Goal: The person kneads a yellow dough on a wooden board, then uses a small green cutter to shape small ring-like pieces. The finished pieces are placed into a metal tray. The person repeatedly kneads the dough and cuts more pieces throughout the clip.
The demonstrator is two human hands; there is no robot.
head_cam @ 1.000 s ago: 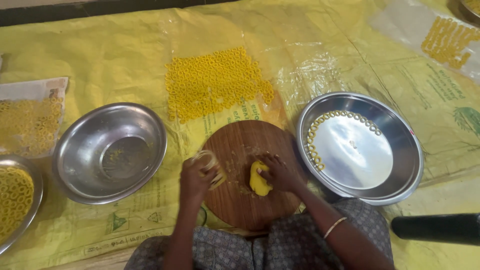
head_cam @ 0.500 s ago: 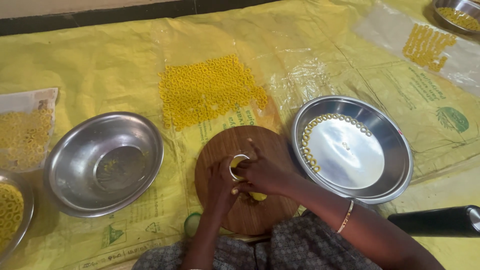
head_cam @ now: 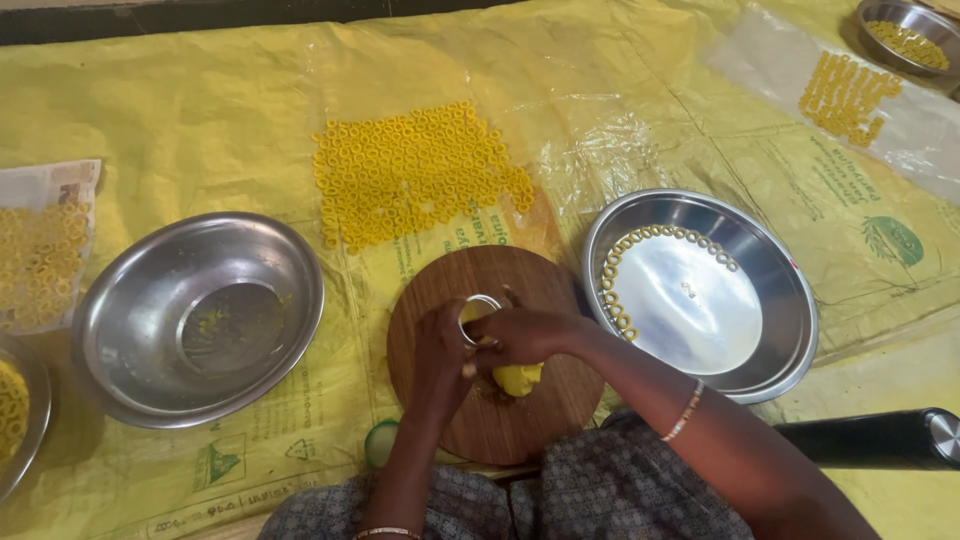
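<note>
A round wooden board (head_cam: pixel 500 285) lies in front of me on a yellow sheet. My left hand (head_cam: pixel 442 355) grips a small round metal cutter (head_cam: pixel 478 305) over the board. My right hand (head_cam: pixel 525 335) rests beside it on a lump of yellow dough (head_cam: pixel 518 378), fingers touching the cutter. To the right, a steel plate (head_cam: pixel 700 295) holds a curved row of small dough rings along its left rim. To the left stands a steel bowl (head_cam: pixel 200 315) with only dough specks inside.
Many yellow dough rings (head_cam: pixel 410 175) lie spread on the sheet beyond the board. More rings lie on paper (head_cam: pixel 40 255) at left and plastic (head_cam: pixel 845 95) at upper right. A bowl (head_cam: pixel 910 35) of rings is at the top right corner. A black cylinder (head_cam: pixel 880 438) lies at right.
My hands have come together at the middle of the board. The left hand now holds the metal cutter upright, and the dough lump sits under my right hand.
</note>
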